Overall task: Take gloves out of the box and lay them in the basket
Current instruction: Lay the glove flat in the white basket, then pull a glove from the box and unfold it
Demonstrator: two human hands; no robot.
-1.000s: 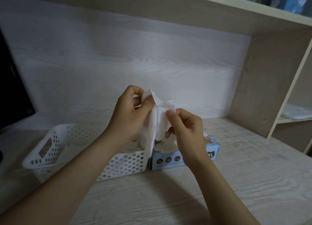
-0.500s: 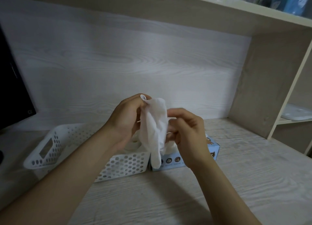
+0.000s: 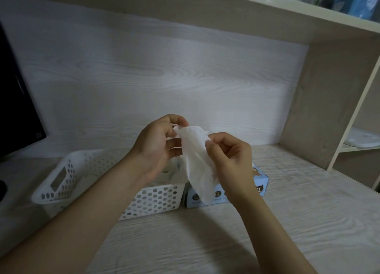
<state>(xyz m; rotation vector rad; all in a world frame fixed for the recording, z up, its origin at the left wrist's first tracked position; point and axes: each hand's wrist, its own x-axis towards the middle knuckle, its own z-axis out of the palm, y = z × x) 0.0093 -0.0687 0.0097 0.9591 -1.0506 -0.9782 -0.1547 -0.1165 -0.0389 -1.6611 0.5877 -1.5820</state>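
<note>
One white glove (image 3: 197, 162) held mid-air over basket/box seam. Left hand (image 3: 156, 148), right hand (image 3: 230, 160): fingers curled, each pinching top edge. One blue box (image 3: 261, 181), "XL" partly legible. One white basket (image 3: 156, 199); contents uncountable.

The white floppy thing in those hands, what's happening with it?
A person holds a thin white glove up over the desk. The left hand pinches its top edge and the right hand pinches its side. It hangs in front of the blue glove box, next to the white basket, and has not been laid in the basket yet.
</note>
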